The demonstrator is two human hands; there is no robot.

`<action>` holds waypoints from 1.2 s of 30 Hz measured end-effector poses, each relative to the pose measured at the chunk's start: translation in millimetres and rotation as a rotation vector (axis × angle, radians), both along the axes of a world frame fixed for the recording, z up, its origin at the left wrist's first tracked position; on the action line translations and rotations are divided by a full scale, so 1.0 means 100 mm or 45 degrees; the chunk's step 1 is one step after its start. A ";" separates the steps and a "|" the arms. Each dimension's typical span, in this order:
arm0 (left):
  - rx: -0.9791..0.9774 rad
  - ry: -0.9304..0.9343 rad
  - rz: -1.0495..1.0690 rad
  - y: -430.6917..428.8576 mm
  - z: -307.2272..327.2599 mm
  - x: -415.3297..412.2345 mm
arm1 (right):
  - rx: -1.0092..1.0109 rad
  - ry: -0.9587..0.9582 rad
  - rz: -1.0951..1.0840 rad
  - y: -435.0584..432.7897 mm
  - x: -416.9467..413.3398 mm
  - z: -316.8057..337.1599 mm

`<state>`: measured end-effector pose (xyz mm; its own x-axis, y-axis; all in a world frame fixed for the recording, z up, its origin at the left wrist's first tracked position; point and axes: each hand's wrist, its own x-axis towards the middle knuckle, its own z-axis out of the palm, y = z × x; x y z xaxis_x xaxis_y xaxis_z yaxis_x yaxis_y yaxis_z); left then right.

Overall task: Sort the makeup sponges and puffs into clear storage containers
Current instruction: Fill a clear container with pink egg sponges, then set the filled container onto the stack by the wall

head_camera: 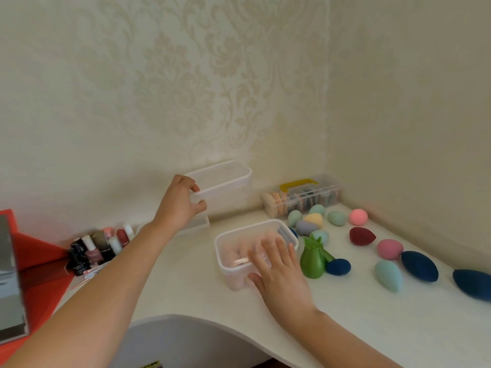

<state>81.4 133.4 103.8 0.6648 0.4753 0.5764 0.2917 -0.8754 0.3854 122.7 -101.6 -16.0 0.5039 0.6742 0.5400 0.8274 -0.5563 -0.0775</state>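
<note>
The left hand (183, 200) grips the near left corner of the back clear container (225, 181), fingers curled over its rim and thumb against the outer wall. This container stands mouth up by the wall, its longer side running left to right. Another clear piece (198, 224) shows under it, and I cannot tell whether the two touch. The right hand (279, 269) rests on the front clear container (225, 258) with fingers straight and spread over the opening and the thumb against the near wall, not clenched. This container sits mouth up on the white table (372, 328), its long side running left to right and angling away at the right, with pinkish puffs (239, 254) inside. Just beside it to the right stands a green holder (313, 258), touching a dark blue sponge (338, 266). Loose sponges lie further right. A light teal sponge (388, 274) points its narrow end far-left, a long navy sponge (419, 265) lies far-left to near-right, a maroon sponge (361, 235) points right, and a round pink sponge (358, 216) sits near the wall. In the corner, a divided organiser with a yellow handle (303, 195) holds flat puffs on edge. At the far left stand nail polish bottles (98, 248), their labels too blurred to read.
</note>
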 end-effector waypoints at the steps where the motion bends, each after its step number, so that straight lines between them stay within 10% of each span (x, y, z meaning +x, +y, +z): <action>1: -0.019 0.008 0.042 0.04 -0.01 -0.06 | -0.031 0.035 0.012 0.04 -0.01 0.03; 36: -0.131 0.200 0.245 0.65 -0.43 -0.96 | -0.363 0.395 0.047 1.01 0.60 0.54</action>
